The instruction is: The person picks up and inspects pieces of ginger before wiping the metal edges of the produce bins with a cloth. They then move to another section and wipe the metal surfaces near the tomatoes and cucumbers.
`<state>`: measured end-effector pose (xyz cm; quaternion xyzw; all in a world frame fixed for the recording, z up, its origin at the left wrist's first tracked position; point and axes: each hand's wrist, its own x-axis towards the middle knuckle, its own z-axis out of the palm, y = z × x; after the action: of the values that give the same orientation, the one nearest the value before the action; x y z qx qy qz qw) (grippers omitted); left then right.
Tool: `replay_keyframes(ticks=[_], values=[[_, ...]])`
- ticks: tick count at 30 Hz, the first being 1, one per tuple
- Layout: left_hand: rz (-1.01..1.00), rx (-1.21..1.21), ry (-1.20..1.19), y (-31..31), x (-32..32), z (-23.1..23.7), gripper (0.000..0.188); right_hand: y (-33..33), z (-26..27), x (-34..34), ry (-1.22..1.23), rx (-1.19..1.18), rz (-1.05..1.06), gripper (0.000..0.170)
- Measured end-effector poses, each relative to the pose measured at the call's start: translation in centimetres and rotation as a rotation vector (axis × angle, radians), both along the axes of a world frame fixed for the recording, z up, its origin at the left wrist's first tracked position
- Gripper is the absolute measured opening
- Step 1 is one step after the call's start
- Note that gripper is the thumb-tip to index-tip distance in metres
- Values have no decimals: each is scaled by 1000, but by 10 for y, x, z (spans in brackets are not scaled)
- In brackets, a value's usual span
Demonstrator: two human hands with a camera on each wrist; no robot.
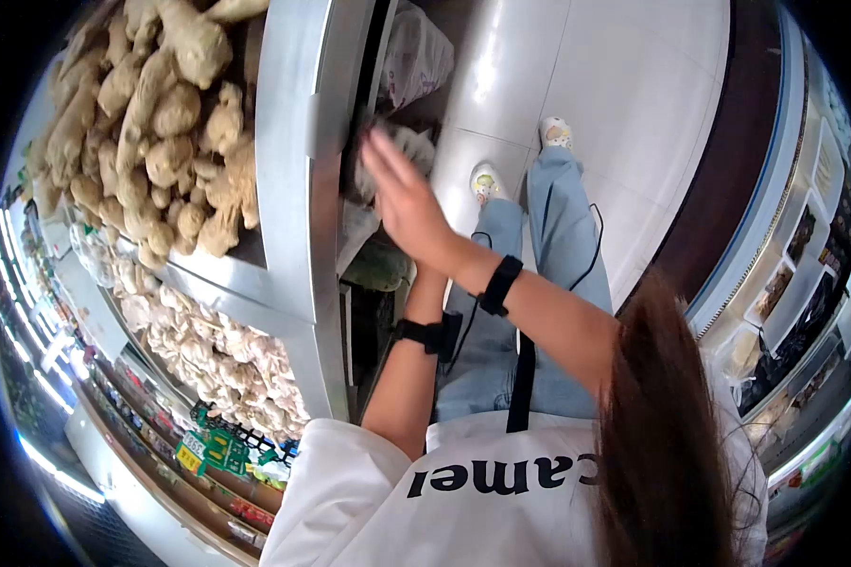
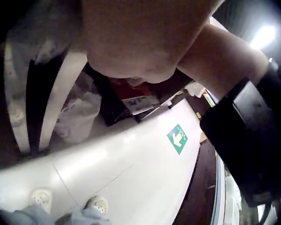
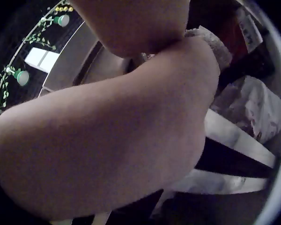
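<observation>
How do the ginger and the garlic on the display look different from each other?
The ginger is tan-brown, while the garlic is mostly whitish. The ginger is knobbly and branching, whereas the garlic is in rounded bulbs. Both lie in heaps of many pieces.

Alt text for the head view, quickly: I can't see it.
A right hand, fingers extended and blurred, reaches near plastic bags beside a metal-edged counter; the left forearm ends hidden behind that hand. Ginger and garlic lie piled at left; the person's shoes stand on pale floor tiles.
</observation>
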<state>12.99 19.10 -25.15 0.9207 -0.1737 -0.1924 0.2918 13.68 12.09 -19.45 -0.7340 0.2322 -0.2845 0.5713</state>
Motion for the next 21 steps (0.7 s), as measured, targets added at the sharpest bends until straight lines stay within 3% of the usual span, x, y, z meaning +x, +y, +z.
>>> replay_keyframes(ticks=[4,8,11,13,14,16,19,21], values=[[-58,-135,21,8,15,-4,43,-1,-6,20,-11,-9,-106,41],[-46,-200,-6,31,13,-6,44,21,-24,6,39,-60,-79,40],[-23,-192,-153,50,-6,-7,46,41,-33,-16,-9,-114,43,42],[5,-176,-174,62,-23,-10,40,52,-31,-34,-10,45,144,44],[97,-245,-44,69,-30,-11,35,56,-29,-44,-16,46,143,44],[180,-317,77,74,-45,-2,30,62,-27,-66,-8,332,115,46],[123,-323,103,88,-81,15,24,69,-27,-106,108,142,-4,52],[93,-368,156,91,-101,14,21,75,-26,-132,110,193,-29,51]])
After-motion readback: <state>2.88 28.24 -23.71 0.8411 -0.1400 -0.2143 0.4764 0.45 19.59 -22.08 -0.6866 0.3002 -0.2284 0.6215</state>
